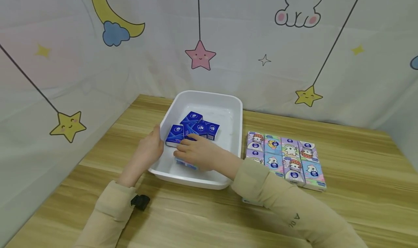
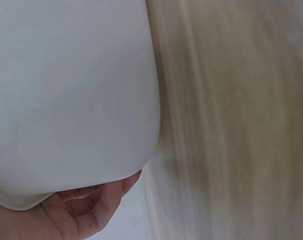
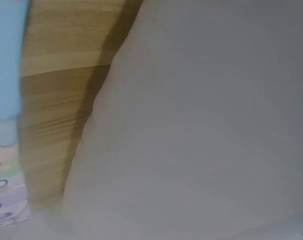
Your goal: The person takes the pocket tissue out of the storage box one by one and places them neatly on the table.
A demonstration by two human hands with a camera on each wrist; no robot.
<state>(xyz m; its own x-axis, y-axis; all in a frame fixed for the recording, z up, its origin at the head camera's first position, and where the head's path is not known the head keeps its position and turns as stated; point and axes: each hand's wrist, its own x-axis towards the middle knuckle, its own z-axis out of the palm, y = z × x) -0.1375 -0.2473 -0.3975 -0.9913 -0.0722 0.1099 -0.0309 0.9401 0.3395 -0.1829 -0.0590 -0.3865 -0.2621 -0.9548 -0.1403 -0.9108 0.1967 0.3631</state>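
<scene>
1. Two beige sleeves are seen at the near edge of the wooden table (image 1: pixel 359 157), one from each side, and a small black clip-like object (image 1: pixel 140 201) lies on the wood just beside the left cuff
2. The left hand (image 1: pixel 148 150) is laid against the outside of the left wall of the white plastic tray (image 1: pixel 209 99); in the left wrist view its fingers (image 2: pixel 86 202) are shown curled under the tray's rounded corner (image 2: pixel 71 100), so the tray is gripped by this hand
3. The right hand (image 1: pixel 196 151) is reached over the near rim into the tray, fingers bent down onto a blue tissue pack (image 1: pixel 187 163) that is mostly hidden beneath the palm; whether the pack is pinched or only pressed cannot be told
4. Four further blue tissue packs (image 1: pixel 192 128) are heaped just beyond the right hand's fingertips, in the left middle of the tray, some tilted against one another
5. To the right of the tray, near but apart from it, a block of cartoon-printed tissue packs (image 1: pixel 287 157) is laid flat in rows on the table
6. Behind the table a pale backdrop (image 1: pixel 261 41) printed with stars, a moon and a rabbit is hung
</scene>
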